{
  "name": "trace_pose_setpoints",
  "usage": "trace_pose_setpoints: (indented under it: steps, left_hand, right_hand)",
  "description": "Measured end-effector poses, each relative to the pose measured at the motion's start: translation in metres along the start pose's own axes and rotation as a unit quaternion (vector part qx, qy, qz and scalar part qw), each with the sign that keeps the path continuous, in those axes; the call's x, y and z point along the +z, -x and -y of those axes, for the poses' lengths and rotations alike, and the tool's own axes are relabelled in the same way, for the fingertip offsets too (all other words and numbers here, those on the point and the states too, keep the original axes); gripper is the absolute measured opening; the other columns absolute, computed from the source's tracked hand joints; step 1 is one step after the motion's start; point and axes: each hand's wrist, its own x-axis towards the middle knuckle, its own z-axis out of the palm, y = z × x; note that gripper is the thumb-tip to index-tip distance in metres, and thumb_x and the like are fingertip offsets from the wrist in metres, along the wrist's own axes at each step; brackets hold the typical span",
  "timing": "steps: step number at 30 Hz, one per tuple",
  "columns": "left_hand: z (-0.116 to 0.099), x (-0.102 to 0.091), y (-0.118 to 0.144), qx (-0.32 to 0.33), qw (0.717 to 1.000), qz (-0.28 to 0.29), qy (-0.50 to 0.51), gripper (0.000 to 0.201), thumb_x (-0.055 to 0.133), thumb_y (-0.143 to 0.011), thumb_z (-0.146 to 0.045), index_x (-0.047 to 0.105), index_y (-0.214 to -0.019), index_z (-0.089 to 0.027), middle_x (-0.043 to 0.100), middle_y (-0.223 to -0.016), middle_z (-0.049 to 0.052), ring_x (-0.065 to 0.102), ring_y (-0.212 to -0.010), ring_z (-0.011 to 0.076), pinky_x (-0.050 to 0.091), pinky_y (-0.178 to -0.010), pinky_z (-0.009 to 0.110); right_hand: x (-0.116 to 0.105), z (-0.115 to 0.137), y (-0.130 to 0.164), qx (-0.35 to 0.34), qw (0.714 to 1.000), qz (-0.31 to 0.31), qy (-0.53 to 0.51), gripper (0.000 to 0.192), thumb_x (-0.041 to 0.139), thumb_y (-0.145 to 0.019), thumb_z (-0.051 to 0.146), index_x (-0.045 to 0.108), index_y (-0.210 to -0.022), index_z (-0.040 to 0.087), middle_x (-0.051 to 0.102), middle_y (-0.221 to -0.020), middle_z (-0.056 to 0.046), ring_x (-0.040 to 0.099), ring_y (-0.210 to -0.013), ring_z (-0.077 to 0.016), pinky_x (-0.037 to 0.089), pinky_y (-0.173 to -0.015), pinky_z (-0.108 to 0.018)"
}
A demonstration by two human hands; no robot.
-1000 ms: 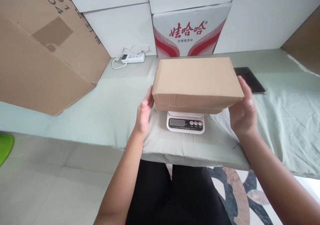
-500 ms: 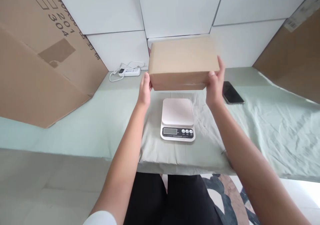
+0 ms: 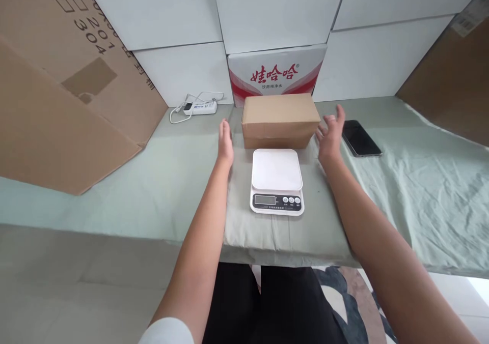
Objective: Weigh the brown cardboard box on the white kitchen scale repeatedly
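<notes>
Head view, one entry, listed left to right. At nine o'clock we logged a large flattened carton [image 3: 69, 84] leaning against the white wall; at eleven o'clock, a white power strip [image 3: 199, 108] with its cord lay on the pale green cloth [image 3: 420, 181].

Our left hand [image 3: 225, 143] hovered just beside the left end of the small brown box [image 3: 280, 120], fingers released and straight, holding nothing. The box sat at twelve o'clock on the cloth, closed, plain, its edges square and undented, directly behind the white scale [image 3: 277, 181] and in front of a red-and-white printed carton [image 3: 275, 72]. The scale's platform was bare; its display was too small for us to read.

Our right hand [image 3: 330, 138] stood just beside the box's right end, fingers spread and slack, gripping nothing. At two o'clock a dark phone [image 3: 361, 138] lay face up.

Progress, as we judged it: box set down off the scale and let go; nothing on the scale.
</notes>
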Motion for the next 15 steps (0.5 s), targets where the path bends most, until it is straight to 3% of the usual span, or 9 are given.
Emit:
trace_pose_setpoints:
  steps: [4, 7, 12, 15]
  left_hand:
    - [-0.016, -0.018, -0.002, -0.023, 0.999, -0.042, 0.022, 0.093, 0.021, -0.113, -0.083, 0.029, -0.188, -0.029, 0.024, -0.201, 0.007, 0.02, -0.188, 0.0215, 0.025, -0.151, 0.039]
    - [-0.02, -0.019, 0.0, -0.035, 0.998, -0.039, 0.026, 0.086, 0.017, -0.115, -0.077, 0.031, -0.188, -0.033, 0.025, -0.201, 0.004, 0.02, -0.188, 0.0184, 0.025, -0.151, 0.038]
    - [-0.007, -0.004, 0.001, -0.023, 0.999, 0.025, 0.023, 0.098, 0.028, -0.107, -0.092, 0.044, -0.182, -0.03, 0.029, -0.199, 0.009, 0.025, -0.187, 0.0258, 0.027, -0.152, 0.044]
    - [0.006, 0.005, 0.001, -0.016, 0.997, 0.074, 0.022, 0.101, 0.039, -0.101, -0.098, 0.056, -0.174, -0.03, 0.038, -0.196, 0.011, 0.033, -0.185, 0.0317, 0.027, -0.152, 0.051]
  right_hand:
    - [-0.022, 0.002, -0.01, 0.027, 0.998, -0.05, -0.016, 0.11, 0.057, -0.082, 0.087, 0.027, -0.178, 0.042, 0.045, -0.187, -0.013, 0.058, -0.17, -0.035, 0.041, -0.144, -0.063]
    - [-0.026, -0.003, -0.011, 0.027, 0.998, -0.047, -0.009, 0.105, 0.056, -0.082, 0.091, 0.035, -0.174, 0.045, 0.05, -0.184, -0.011, 0.061, -0.168, -0.0354, 0.045, -0.142, -0.063]
    - [-0.014, -0.025, -0.01, -0.028, 0.998, 0.051, 0.021, 0.101, 0.055, -0.084, 0.098, 0.042, -0.172, 0.048, 0.063, -0.174, -0.009, 0.069, -0.157, -0.0356, 0.052, -0.135, -0.068]
    - [-0.007, -0.034, -0.008, -0.038, 0.995, 0.09, 0.024, 0.104, 0.058, -0.085, 0.097, 0.042, -0.174, 0.045, 0.062, -0.178, -0.009, 0.072, -0.152, -0.0353, 0.059, -0.128, -0.066]
